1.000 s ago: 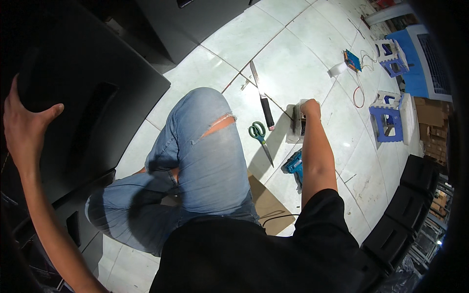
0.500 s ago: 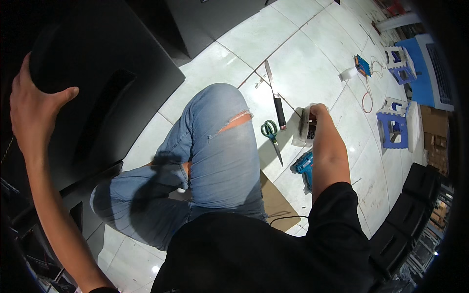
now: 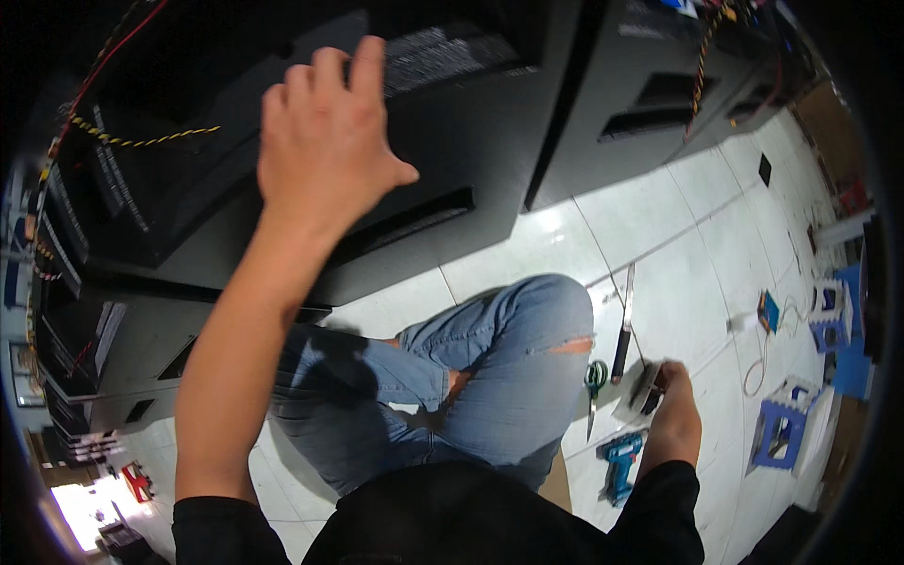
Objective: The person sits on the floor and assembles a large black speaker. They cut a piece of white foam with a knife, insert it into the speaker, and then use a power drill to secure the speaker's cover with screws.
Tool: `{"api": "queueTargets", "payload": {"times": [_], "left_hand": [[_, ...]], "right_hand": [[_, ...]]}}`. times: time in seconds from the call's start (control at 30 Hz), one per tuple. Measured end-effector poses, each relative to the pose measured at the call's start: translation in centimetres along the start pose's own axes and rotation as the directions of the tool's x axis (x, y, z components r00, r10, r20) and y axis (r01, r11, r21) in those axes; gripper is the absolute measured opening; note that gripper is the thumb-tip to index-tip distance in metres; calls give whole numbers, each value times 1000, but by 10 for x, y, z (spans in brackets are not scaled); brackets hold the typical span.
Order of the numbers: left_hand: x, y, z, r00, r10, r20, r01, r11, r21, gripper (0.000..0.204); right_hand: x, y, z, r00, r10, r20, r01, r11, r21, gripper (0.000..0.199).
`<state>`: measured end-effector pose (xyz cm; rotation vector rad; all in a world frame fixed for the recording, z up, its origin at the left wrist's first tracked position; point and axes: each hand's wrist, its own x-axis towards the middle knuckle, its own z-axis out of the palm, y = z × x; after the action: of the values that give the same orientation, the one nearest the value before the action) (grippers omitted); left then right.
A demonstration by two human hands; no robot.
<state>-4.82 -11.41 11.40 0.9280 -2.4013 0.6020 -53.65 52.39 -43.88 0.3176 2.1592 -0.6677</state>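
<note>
My left hand [image 3: 330, 141] is open, its fingers spread over the top edge of a large black cabinet [image 3: 452, 155] with a slot-shaped recess. My right hand [image 3: 672, 379] reaches down at a small pale open container [image 3: 641, 396] that has dark contents. Its fingertips are hidden by the hand itself and the container, so what they hold cannot be seen. Beside that container lie a blue power drill [image 3: 620, 468], scissors with green handles [image 3: 596, 377] and a long-bladed knife with a black handle [image 3: 622, 352].
More black cabinets [image 3: 650, 122] stand beyond and to the left, with yellow-black twisted wires [image 3: 141, 141] on top. My bent knees [image 3: 527, 330] rest on the white tile floor [image 3: 669, 235]. Right, a blue-white folding stool [image 3: 780, 435] and a small circuit board [image 3: 767, 312] with wires.
The view has swung left and up, bringing the cabinet tops and wires into sight. My left hand is on the cabinet's top; my right hand stays at the small container.
</note>
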Motion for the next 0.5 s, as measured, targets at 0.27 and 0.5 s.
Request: {"api": "queueTargets", "payload": {"times": [0.27, 0.5], "left_hand": [[4, 0, -5, 997, 51, 50, -55, 996, 64, 71], [-8, -1, 20, 994, -63, -92, 59, 997, -49, 50]], "right_hand": [[-98, -162, 130, 869, -494, 18, 436, 748, -500, 26], [-269, -346, 280, 506, -799, 325, 799, 293, -524, 27]]}}
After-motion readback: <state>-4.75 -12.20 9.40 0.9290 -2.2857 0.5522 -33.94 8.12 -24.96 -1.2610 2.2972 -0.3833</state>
